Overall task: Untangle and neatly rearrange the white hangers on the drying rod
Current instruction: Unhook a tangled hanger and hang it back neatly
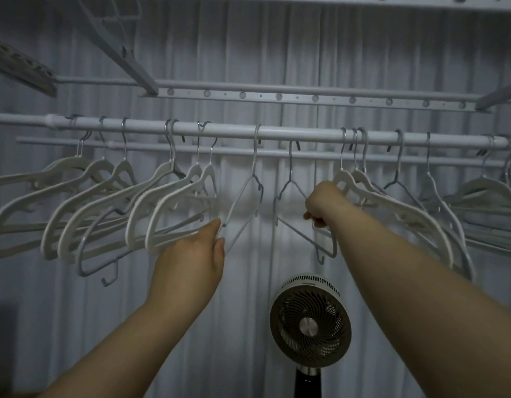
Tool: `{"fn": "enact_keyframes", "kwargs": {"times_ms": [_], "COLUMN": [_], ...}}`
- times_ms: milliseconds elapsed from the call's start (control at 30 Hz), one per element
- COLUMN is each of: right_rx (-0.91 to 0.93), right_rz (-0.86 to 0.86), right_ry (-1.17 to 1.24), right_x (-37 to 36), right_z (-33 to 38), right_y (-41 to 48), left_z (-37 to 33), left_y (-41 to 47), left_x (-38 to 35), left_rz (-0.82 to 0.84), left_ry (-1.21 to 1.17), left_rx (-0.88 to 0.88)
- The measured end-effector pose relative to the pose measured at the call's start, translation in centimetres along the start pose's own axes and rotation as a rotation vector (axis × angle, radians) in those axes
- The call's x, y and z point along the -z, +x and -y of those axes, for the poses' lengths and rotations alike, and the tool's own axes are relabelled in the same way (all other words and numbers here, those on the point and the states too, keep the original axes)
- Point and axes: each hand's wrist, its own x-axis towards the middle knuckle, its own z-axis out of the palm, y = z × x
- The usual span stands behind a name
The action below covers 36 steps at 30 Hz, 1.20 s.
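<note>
White-coated, the drying rod [291, 133] is stretched across the head view, and white hangers [105, 202] are hung along it. At the left they are crowded, tilted and overlapping; a second bunch [392, 208] is packed at the right. Between the two, a thin hanger [243, 196], hooked on the rod, is pinched at its lower corner by the left hand [191, 254]. Another thin hanger [288, 182] is clasped in the curled fingers of the right hand [323, 202]. A bare stretch of rod is left between the bunches. A fan [310, 320] is seen below, against a curtain [248, 53].
</note>
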Motion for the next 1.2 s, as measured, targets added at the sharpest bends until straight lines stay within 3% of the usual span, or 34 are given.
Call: {"fn": "enact_keyframes", "kwargs": {"times_ms": [200,333,567,700,800,1000,1200], "right_rx": [-0.117,-0.028,0.065,0.11,0.106,0.133,0.198], "right_rz": [0.171,0.114,0.18,0.181,0.203,0.294,0.499], "right_ry": [-0.203,-0.137,-0.203,-0.15,-0.123,-0.029,0.174], "right_x": [0.2,1.3,3.7,5.5,7.4,11.2,13.0], "right_z": [-2.3,-4.3,-8.0,-10.1,-11.6,-14.0,-14.3], "right_y": [-1.0,-3.1,-7.2,-9.7,-12.2,-17.7,-22.3], "left_z": [-0.4,-1.0,-4.3,-5.4,-6.3,-9.8,-11.7], "left_y": [-0.3,-0.9,-3.0,-5.2,-7.5,-10.7,-13.5], "left_x": [-0.2,0.0,2.0,3.0,3.2,4.2,7.5], "left_rz": [0.063,0.117,0.032,-0.086,-0.093,0.102,0.36], "left_ry": [0.102,0.183,0.155,0.06,0.043,0.033,-0.106], "left_rx": [0.065,0.109,0.144,0.097,-0.041,-0.239,0.009]}}
